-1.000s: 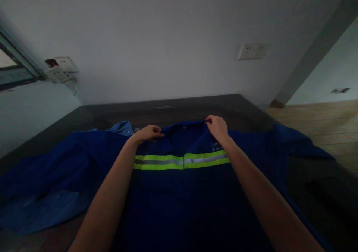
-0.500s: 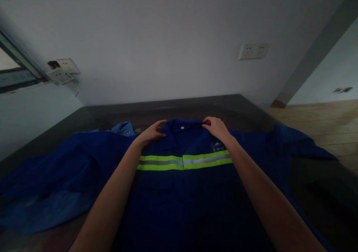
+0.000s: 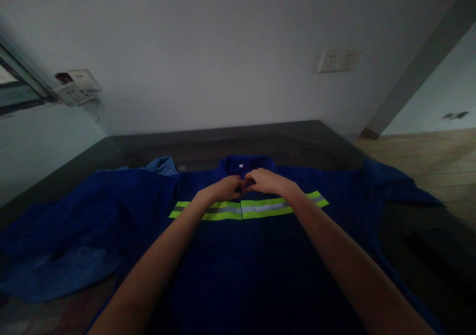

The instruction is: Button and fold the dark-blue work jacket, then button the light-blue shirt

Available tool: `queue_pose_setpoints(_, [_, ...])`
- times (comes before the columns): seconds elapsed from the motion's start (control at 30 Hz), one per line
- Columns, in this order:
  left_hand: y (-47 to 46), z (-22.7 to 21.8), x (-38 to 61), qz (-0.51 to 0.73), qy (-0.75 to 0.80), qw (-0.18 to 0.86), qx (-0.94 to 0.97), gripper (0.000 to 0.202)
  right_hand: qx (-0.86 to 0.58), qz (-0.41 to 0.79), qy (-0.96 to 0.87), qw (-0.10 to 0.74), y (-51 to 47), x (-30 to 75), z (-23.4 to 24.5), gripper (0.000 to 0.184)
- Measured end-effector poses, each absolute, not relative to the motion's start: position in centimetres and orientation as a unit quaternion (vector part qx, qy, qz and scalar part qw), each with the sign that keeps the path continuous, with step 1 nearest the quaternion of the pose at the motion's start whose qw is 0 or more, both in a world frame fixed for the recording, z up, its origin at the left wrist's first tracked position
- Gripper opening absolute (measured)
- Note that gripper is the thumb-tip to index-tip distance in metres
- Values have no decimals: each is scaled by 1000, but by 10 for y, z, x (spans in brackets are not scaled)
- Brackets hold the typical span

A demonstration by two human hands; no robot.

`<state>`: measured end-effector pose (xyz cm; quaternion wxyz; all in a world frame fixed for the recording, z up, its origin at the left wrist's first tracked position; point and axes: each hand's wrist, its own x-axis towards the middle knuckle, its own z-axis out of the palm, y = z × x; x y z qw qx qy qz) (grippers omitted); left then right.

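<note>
A dark blue work jacket lies face up, its collar toward the wall and a yellow-and-silver reflective strip across the chest. Just below the collar opening, my left hand and my right hand meet at the front placket. Fingers of both are curled into a pinch on the jacket's front edges, with the fingertips nearly touching. The exact bit of cloth between them is too dark to make out. The jacket's sleeves spread out to both sides.
Beneath the jacket is a dark table pushed against a pale wall. Lighter blue cloth pokes out at the left. A dark object lies at the right. Wall sockets are mounted above, with tiled floor beyond the table.
Both hands have let go of the two sides of the collar and come inward and nearer to me, meeting at the front below it. The collar now lies more open and flat.
</note>
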<state>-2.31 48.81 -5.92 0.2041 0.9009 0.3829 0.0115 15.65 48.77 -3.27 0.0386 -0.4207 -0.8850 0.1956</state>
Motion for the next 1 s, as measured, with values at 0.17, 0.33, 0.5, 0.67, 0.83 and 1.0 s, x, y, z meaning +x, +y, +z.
queue_pose_setpoints(0.17, [489, -57, -29, -41, 422, 161, 891, 25, -431, 195, -881, -25, 484, 156, -35, 16])
queue_pose_setpoints(0.33, [487, -54, -27, -64, 426, 121, 894, 25, -431, 165, -886, -48, 484, 157, -29, 13])
queue_pose_setpoints(0.5, [488, -56, -30, -47, 428, 141, 891, 27, -437, 131, -888, -53, 485, 149, -39, 9])
queue_pose_setpoints(0.67, [488, -56, -30, -46, 434, 184, 881, 16, -433, 114, -892, -58, 486, 144, -50, 11])
queue_pose_setpoints(0.83, [491, -65, -25, -30, 455, 141, 879, 15, -431, 85, -896, -64, 485, 143, -49, 14])
queue_pose_setpoints(1.0, [492, -67, -28, -19, 452, 126, 883, 22, -424, 106, -897, -67, 484, 145, -47, 23])
